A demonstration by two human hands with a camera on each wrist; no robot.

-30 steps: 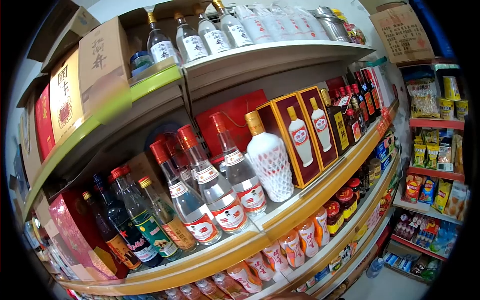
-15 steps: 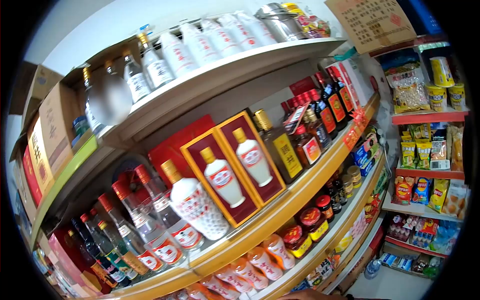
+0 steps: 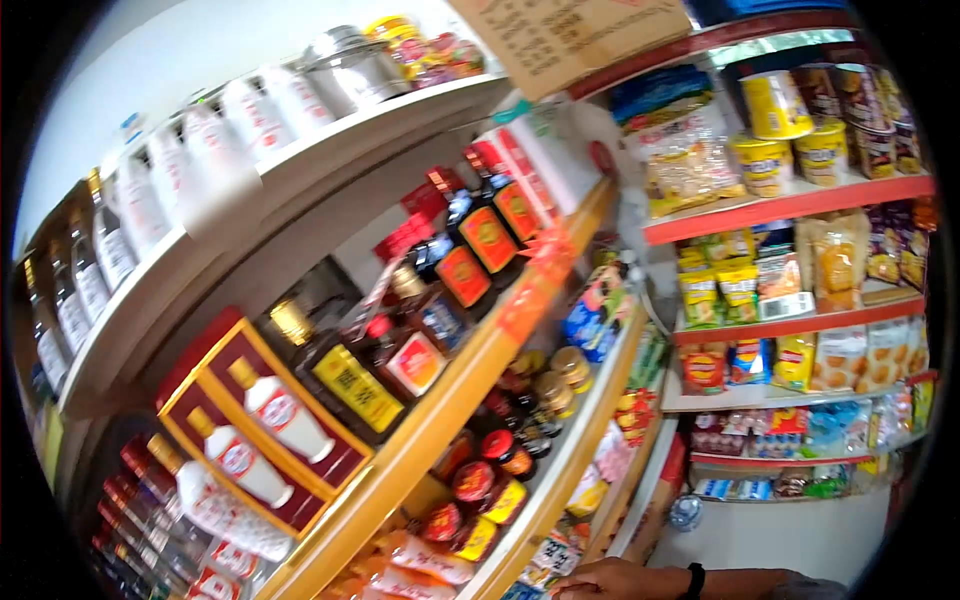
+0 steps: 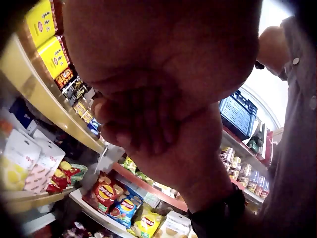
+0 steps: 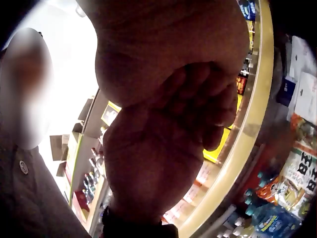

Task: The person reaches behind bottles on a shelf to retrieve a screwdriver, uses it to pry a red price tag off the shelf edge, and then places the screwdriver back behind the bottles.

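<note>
At the bottom edge of the head view, my right hand (image 3: 603,578) is low in front of the shelf, with a black band (image 3: 695,580) at its wrist. Closest to it there are snack packets (image 3: 555,552) on a lower shelf. My left hand (image 4: 163,54) does not show in the head view. In the left wrist view it is dark and close, its fingers (image 4: 148,116) bent loosely and overlapping the other hand. The right wrist view shows my right hand (image 5: 168,54) likewise facing another palm, fingers loosely bent. No goods appear in either hand.
A long shelf edge (image 3: 420,480) slants across, bearing liquor bottles, gift boxes (image 3: 265,430) and red-lidded jars (image 3: 475,482). Wrapped bottles (image 3: 215,140) and a metal pot (image 3: 350,75) stand on top. Snack shelves (image 3: 790,320) rise at the right, beside a pale floor (image 3: 770,540).
The head view has swung right, so the bottles slide left and the snack shelves appear larger. My right hand and forearm have come further into view at the bottom.
</note>
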